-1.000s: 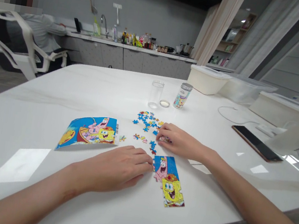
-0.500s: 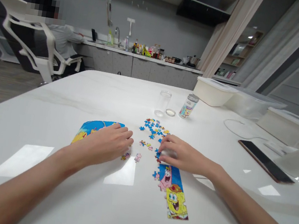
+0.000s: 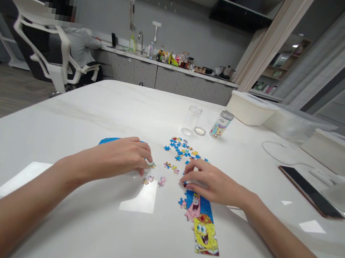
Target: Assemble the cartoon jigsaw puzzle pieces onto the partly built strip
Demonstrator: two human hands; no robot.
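My left hand [image 3: 130, 155] is closed with its fingers curled, and a small puzzle piece [image 3: 153, 165] shows at its fingertips. Under that hand lies a blue picture sheet [image 3: 108, 140], mostly covered. My right hand [image 3: 203, 179] is bent over the top of a partly joined cartoon puzzle [image 3: 204, 230], its thumb and fingers around a dark red puzzle piece [image 3: 184, 184]. Between the hands lie loose pink pieces [image 3: 162, 181] and a few multicoloured ones [image 3: 167, 165]. Farther off is a scatter of mostly blue pieces [image 3: 180, 147].
Beyond the pieces stand a clear jar [image 3: 191, 121], its lid [image 3: 199, 131] and a printed canister [image 3: 221, 124]. To the right are a phone [image 3: 309, 192], a white cable [image 3: 270, 153] and storage boxes [image 3: 251, 108]. A person [image 3: 77, 44] sits at the back left.
My left hand has shifted over more of the picture sheet, and a piece now shows at its fingertips. My right hand's fingers have drawn in around the dark red piece. The view has shifted slightly.
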